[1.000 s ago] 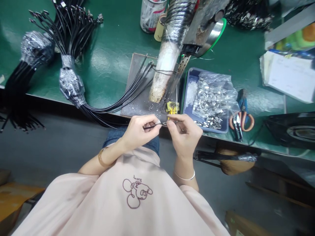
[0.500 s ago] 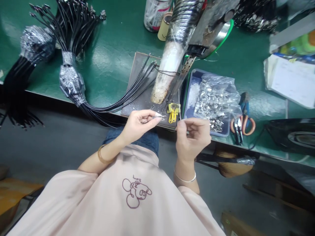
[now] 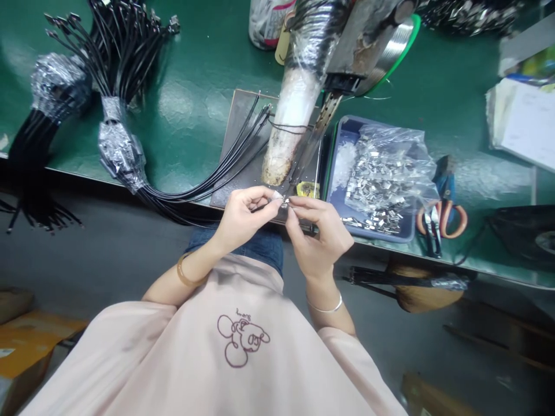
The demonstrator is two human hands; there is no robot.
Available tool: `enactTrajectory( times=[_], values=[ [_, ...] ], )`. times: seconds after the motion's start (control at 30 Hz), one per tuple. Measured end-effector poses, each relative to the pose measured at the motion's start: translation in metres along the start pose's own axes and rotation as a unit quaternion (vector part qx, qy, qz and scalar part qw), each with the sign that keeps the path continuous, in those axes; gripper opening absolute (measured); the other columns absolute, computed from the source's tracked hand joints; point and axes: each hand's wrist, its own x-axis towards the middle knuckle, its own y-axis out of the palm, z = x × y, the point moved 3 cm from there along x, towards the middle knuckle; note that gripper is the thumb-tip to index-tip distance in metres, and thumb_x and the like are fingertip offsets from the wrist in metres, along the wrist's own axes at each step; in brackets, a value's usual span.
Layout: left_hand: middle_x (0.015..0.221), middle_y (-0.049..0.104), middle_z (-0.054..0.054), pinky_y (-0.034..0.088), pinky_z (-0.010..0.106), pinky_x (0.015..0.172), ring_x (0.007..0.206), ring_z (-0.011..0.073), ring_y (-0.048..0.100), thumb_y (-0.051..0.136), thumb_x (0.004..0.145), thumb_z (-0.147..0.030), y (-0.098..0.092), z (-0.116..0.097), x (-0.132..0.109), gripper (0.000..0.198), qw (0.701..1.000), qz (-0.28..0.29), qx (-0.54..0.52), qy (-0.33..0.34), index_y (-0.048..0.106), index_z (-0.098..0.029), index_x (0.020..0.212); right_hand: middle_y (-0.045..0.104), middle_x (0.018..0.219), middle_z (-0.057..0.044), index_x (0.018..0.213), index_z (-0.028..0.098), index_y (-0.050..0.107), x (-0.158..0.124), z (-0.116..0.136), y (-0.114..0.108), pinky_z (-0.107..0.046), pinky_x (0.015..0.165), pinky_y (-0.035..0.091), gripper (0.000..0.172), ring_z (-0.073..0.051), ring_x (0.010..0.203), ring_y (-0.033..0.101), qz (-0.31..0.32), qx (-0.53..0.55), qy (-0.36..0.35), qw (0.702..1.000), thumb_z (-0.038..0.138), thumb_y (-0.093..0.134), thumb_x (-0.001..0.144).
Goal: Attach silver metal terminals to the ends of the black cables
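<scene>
My left hand (image 3: 245, 216) pinches the end of a thin black cable (image 3: 203, 188), which runs left to a foil-wrapped bundle (image 3: 119, 151). My right hand (image 3: 316, 231) pinches a tiny metal piece (image 3: 285, 202) and meets the left fingertips at the cable's tip. Both hands hover at the bench's front edge, over a dark work plate (image 3: 243, 150). A yellow clamp (image 3: 309, 188) sits just behind my fingers, beneath a plastic-wrapped tool (image 3: 295, 110) that slants down to the plate.
A blue tray (image 3: 336, 173) holds a clear bag of small metal clips (image 3: 384, 173). Orange-handled snips (image 3: 440, 211) lie to its right. More black cable bundles (image 3: 47, 98) lie at the left of the green bench (image 3: 191, 86). A solder spool (image 3: 396, 46) and papers (image 3: 526, 124) sit behind.
Half a second ago my right hand was apart, beside the tray. It has moved left and now meets my left fingertips at the cable's end.
</scene>
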Motion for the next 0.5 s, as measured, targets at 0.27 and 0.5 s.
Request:
enactTrajectory(
  times=[0.27,0.5],
  values=[
    [0.056,0.051,-0.004,0.038,0.019,0.049,0.051,0.0068,0.043,0.072,0.079,-0.029,-0.0023,-0.0072,-0.0011,0.016,0.999,-0.001,0.029,0.027,0.068,-0.014,0.072,0.078,0.094,-0.001,0.09,0.026,0.066,0.0033,0.0023,-0.0017,-0.033,0.078,0.061,0.017,-0.017,0.087,0.075,-0.003,0.008,-0.003,1.0,0.01,0.069,0.087],
    [0.051,0.045,-0.005,0.031,0.02,0.046,0.048,0.0063,0.036,0.069,0.079,-0.029,-0.0054,-0.0037,-0.0057,0.017,0.999,0.021,0.037,-0.003,0.068,-0.015,0.07,0.079,0.097,-0.003,0.085,0.027,0.061,-0.0026,0.0048,-0.0032,-0.032,0.072,0.063,0.016,-0.017,0.083,0.076,0.034,-0.018,-0.025,0.999,0.012,0.067,0.087]
  ],
)
